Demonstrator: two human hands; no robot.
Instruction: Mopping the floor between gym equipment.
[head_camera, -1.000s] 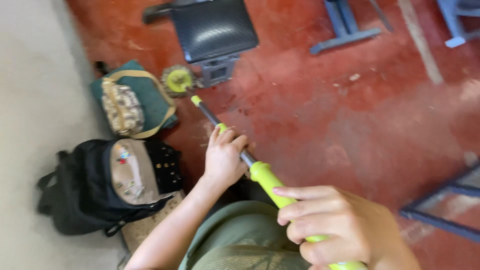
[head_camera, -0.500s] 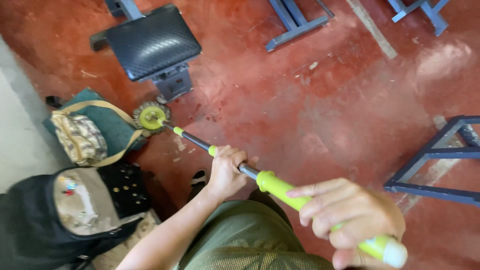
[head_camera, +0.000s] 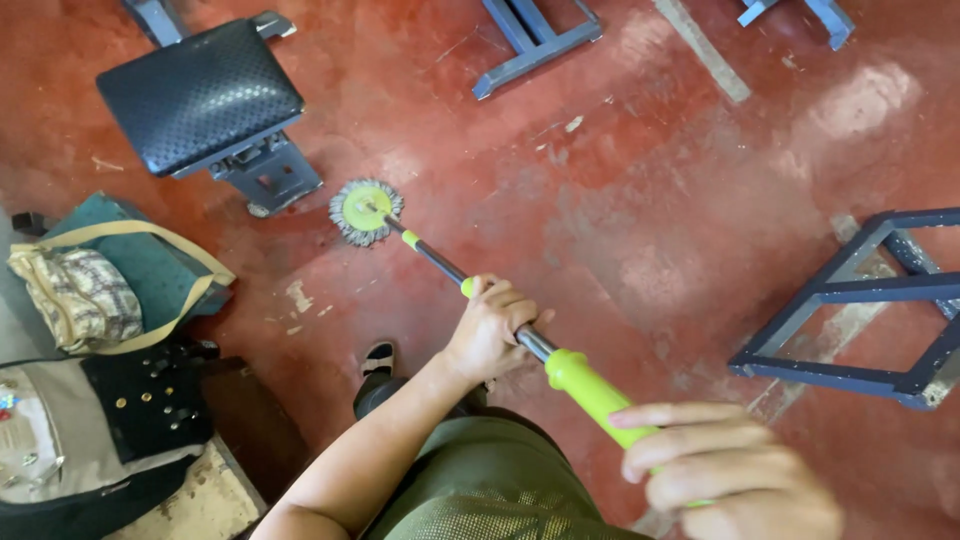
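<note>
I hold a spin mop with a lime-green handle (head_camera: 590, 392) and a dark metal pole. My left hand (head_camera: 492, 328) grips the pole midway. My right hand (head_camera: 730, 475) wraps the green grip at the near end. The round mop head (head_camera: 366, 210), grey strands around a green disc, rests on the red floor (head_camera: 650, 200) just right of a black padded bench (head_camera: 200, 92). My foot in a sandal (head_camera: 378, 360) stands below the pole.
A green bag with a patterned pouch (head_camera: 90, 290) and a black backpack (head_camera: 100, 430) lie at the left. Blue metal frames stand at the top (head_camera: 530, 45) and at the right (head_camera: 860, 300). The floor shows worn, pale patches.
The mop head has slid right, away from the green bag and past the bench base. The view has shifted, so the bags now sit further left and lower.
</note>
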